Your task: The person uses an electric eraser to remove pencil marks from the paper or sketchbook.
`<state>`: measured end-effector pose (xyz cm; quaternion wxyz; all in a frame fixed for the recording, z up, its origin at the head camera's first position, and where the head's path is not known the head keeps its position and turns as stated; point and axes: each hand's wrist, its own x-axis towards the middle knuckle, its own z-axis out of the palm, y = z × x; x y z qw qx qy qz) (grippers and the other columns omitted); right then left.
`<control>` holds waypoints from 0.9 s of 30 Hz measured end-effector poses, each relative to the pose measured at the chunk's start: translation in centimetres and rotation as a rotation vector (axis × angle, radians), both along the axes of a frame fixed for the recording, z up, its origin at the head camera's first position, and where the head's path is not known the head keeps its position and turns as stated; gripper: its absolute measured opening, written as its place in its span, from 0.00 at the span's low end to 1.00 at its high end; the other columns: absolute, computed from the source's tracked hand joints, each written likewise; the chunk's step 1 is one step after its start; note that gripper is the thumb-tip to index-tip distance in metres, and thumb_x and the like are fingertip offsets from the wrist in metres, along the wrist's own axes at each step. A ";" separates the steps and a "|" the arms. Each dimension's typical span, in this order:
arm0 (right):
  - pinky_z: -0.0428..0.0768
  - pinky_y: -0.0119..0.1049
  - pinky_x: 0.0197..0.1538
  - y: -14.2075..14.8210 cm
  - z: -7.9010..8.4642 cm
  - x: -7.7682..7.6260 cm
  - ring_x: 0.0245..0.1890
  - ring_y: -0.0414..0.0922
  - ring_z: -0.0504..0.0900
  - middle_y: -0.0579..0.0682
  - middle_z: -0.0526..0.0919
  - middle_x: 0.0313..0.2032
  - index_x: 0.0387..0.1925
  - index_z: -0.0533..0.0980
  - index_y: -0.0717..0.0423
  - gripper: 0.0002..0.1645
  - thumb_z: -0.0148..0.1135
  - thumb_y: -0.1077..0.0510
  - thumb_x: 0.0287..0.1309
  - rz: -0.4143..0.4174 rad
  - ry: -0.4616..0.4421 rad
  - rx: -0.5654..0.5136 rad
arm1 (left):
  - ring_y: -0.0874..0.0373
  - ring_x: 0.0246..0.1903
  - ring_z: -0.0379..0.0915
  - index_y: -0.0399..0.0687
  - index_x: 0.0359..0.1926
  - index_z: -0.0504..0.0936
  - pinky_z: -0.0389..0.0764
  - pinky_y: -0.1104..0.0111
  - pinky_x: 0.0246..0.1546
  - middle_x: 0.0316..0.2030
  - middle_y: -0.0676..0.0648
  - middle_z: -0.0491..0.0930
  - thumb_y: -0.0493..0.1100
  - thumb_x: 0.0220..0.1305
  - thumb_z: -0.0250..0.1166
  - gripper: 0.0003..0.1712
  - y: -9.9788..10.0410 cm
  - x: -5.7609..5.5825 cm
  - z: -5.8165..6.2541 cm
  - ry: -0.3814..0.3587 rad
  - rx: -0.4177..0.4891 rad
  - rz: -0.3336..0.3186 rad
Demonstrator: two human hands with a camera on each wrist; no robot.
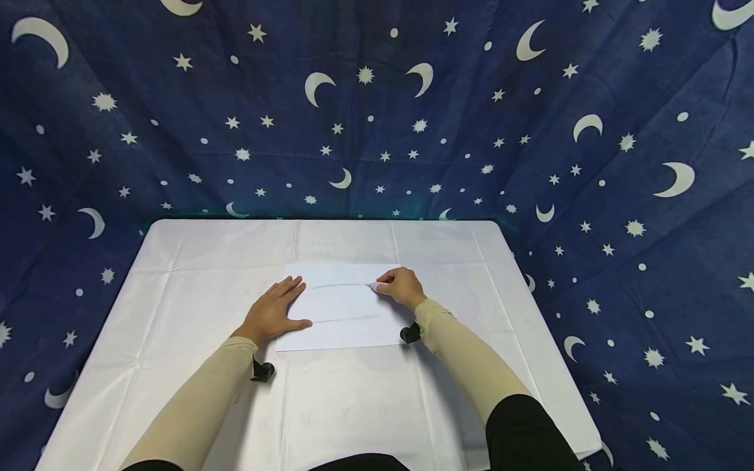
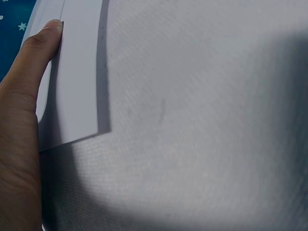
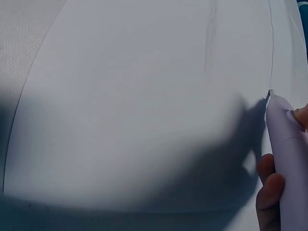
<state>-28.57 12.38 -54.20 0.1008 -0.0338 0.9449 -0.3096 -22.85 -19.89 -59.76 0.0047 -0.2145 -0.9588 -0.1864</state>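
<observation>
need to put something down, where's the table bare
Bare white cloth lies beyond the paper, left of the left hand, and nearer, between the sleeves. Crowded: the paper itself, where the right hand holds a lilac tool.

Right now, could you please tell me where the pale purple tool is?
In the head view, the pale purple tool is in the right hand, its tip at the right end of the upper line on the white sheet.

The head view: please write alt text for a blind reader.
A right hand holds a small pale tool at the end of a thin line on white paper, while the left hand rests across its left edge. A blue star-patterned cloth hangs behind.
</observation>
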 end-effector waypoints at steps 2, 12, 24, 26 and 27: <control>0.73 0.34 0.38 0.1 0.0 0.0 0.33 0.41 0.74 0.42 0.79 0.30 0.31 0.84 0.47 0.10 0.69 0.49 0.45 0.004 0.006 0.001 | 0.52 0.66 0.42 0.49 0.66 0.59 0.46 0.58 0.64 0.66 0.49 0.53 0.77 0.39 0.57 0.58 -0.1 0.0 0.1 -0.003 0.004 0.000; 0.73 0.34 0.37 -0.6 -0.1 -0.2 0.32 0.40 0.74 0.41 0.80 0.29 0.31 0.84 0.47 0.11 0.69 0.49 0.44 0.022 -0.004 -0.012 | 0.54 0.66 0.40 0.51 0.67 0.58 0.45 0.59 0.65 0.67 0.51 0.51 0.79 0.39 0.55 0.58 -0.1 -0.2 -0.3 -0.005 -0.015 0.004; 0.73 0.35 0.37 0.6 0.2 -0.2 0.32 0.41 0.74 0.42 0.79 0.29 0.31 0.84 0.48 0.12 0.69 0.48 0.44 0.015 0.001 0.002 | 0.53 0.66 0.40 0.50 0.67 0.58 0.44 0.59 0.65 0.67 0.51 0.51 0.78 0.39 0.55 0.58 0.0 -0.2 -0.3 -0.006 -0.003 0.004; 0.73 0.34 0.37 0.9 0.0 -0.2 0.32 0.41 0.74 0.42 0.79 0.29 0.31 0.84 0.47 0.12 0.69 0.48 0.44 0.007 0.004 0.009 | 0.53 0.66 0.40 0.50 0.67 0.58 0.44 0.59 0.65 0.67 0.50 0.51 0.78 0.39 0.55 0.58 0.0 -0.2 -0.3 -0.007 -0.002 0.002; 0.73 0.35 0.37 1.0 0.0 -0.2 0.32 0.41 0.74 0.42 0.79 0.29 0.31 0.84 0.47 0.12 0.69 0.48 0.43 0.002 0.004 0.009 | 0.53 0.66 0.40 0.50 0.67 0.58 0.44 0.59 0.65 0.67 0.50 0.51 0.78 0.39 0.56 0.58 0.0 -0.2 -0.3 -0.008 -0.002 0.002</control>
